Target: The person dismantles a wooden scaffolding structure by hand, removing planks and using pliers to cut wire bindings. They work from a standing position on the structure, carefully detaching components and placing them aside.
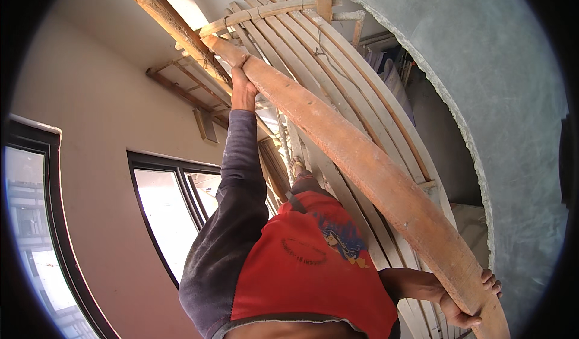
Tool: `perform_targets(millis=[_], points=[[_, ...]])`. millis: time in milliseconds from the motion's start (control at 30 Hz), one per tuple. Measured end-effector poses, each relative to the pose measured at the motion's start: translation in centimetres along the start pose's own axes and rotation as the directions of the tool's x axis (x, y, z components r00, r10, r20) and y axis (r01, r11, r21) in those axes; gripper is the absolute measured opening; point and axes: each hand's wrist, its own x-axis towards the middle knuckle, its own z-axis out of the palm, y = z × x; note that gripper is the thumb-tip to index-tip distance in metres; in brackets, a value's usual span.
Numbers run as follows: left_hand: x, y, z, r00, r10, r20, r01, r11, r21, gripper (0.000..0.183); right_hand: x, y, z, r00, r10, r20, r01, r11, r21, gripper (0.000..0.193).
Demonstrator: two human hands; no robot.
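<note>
A long orange-brown wooden plank (356, 149) runs slantwise in front of me, from the upper left down to the lower right. Its far end narrows, and my left hand (242, 84) is closed on it close to that part, arm stretched out; most of those fingers are hidden behind the wood. At the lower right my right hand (467, 303) grips the plank near its other end, with fingertips curled over the far edge. Below the plank lies a platform of wooden slats (325, 85), and one of my feet (296, 165) shows on it.
A thick wooden pole (163, 19) rises beside the plank's far end. On the right stands a grey plastered wall (512, 110) with a rough edge, next to a dark gap below. Dark-framed windows (166, 203) and a pale wall (90, 128) are on the left.
</note>
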Motion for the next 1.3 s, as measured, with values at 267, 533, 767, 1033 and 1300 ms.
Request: perform_targets(millis=[267,533,767,1033,1300], points=[[-2.2,0.6,-1.3,0.998,0.03,0.061,-0.025,0.995,-0.094,0.029,3.5,-5.2,-7.1,0.981,0.018,0.195,-0.086,0.935,0.345,0.072],[-4.2,1.1,0.1,0.97,-0.02,0.241,0.015,1.0,0.021,0.029,3.6,-1.3,9.6,0.948,-0.234,0.214,0.167,0.942,0.291,0.07],[-9.7,3.0,2.4,0.948,0.003,0.319,-0.034,0.995,0.091,0.029,6.1,-1.8,11.9,0.881,-0.421,0.214,0.272,0.823,0.498,0.066],[-8.9,2.8,0.7,0.965,-0.065,0.254,0.027,0.988,0.153,0.03,6.8,0.6,14.2,0.897,-0.354,0.266,0.192,0.852,0.487,0.065],[-9.4,0.8,-1.5,0.963,-0.08,0.258,0.05,0.991,0.12,0.03,7.3,0.2,12.3,0.902,-0.334,0.275,0.202,0.887,0.416,0.062]])
